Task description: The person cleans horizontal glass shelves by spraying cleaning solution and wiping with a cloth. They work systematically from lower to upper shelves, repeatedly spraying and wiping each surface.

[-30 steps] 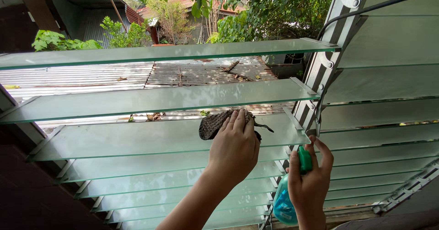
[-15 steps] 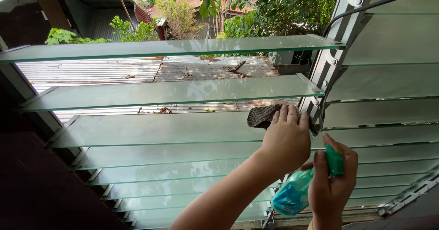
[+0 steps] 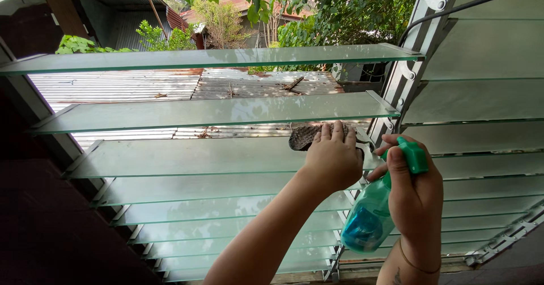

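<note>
Glass louvre slats fill the view, tilted open in a metal frame (image 3: 403,86), with a corrugated roof (image 3: 170,86) and green trees (image 3: 340,13) showing between them. The left hand (image 3: 334,157) lies palm down on the third slat (image 3: 187,156) from the top, near its right end, fingers (image 3: 338,132) laid flat and close together over a dark woven cloth (image 3: 301,135). The cloth is pressed between the palm and the glass; only its left edge sticks out past the fingertips. The forearm reaches up from the bottom of the view, crossing in front of the lower slats.

The right hand (image 3: 416,191) is just beside the left, lower and to its right, closed around the neck of a spray bottle (image 3: 368,220). The bottle has a see-through blue-green body with liquid in it and a green spray head (image 3: 412,154). Its body hangs down and to the left of the fist, tilted, in front of the frame's upright. The index finger hooks over the front of the green head; whether it is pulling the trigger cannot be told. A thin band circles the right wrist.

A second bank of slats (image 3: 481,103) to the right of the upright is closer to shut. A dark cable (image 3: 470,4) runs across its top corner. Dark wall (image 3: 39,228) fills the lower left.
</note>
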